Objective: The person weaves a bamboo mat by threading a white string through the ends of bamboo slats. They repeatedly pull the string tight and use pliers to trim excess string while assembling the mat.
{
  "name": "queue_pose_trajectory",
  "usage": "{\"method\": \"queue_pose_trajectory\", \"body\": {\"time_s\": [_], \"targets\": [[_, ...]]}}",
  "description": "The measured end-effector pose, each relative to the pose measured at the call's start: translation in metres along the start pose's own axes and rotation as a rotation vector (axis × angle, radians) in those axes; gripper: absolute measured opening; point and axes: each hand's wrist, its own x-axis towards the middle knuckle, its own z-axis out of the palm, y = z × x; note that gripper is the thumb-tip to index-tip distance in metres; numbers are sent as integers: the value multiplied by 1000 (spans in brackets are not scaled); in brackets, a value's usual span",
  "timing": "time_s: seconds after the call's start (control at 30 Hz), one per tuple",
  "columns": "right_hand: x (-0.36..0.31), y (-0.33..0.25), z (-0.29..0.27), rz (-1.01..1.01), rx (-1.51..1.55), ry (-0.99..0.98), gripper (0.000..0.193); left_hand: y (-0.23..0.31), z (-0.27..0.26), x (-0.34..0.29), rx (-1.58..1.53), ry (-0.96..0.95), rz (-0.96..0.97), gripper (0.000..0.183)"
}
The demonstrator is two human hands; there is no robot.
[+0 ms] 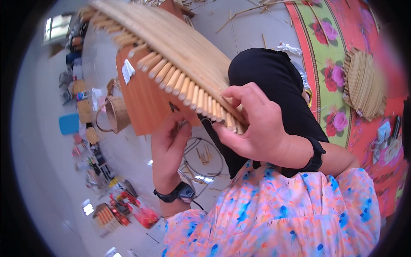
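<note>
A panel of straw-coloured sticks (171, 32) laid side by side tilts up from the front toward the far left. Its stick ends stick out in a stepped row along the near-left edge. My right hand (259, 124) pinches the panel's near corner, thumb below the stick ends and fingers over the top. Just left of it, below the row of ends, is my left hand (169, 139), its fingers curled round a small dark-tipped tool (173, 107). Most of that tool is hidden in the fingers, so its exact kind is unclear. The panel rests close to my black-trousered knee (267, 70).
A wooden stool or small table (143, 100) stands under the panel. To the left are a wicker basket (116, 113) and a blue tray (69, 124). On the flowered mat (327, 107) at right lies a second stick panel (364, 81). Loose sticks (204, 154) are scattered on the floor.
</note>
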Motion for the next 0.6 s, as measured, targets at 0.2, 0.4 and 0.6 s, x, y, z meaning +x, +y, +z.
{"method": "queue_pose_trajectory", "body": {"time_s": [0.2,0.4,0.6], "targets": [[2,-10,-5,114,-102,-68,47,-18,49,18,-159,45,199,56],[-4,-6,-2,146,-62,-47,41,-32,62,21,-113,104,267,37],[-6,-1,-2,119,-73,-37,36,-43,33,25,-519,-275,318,11]]}}
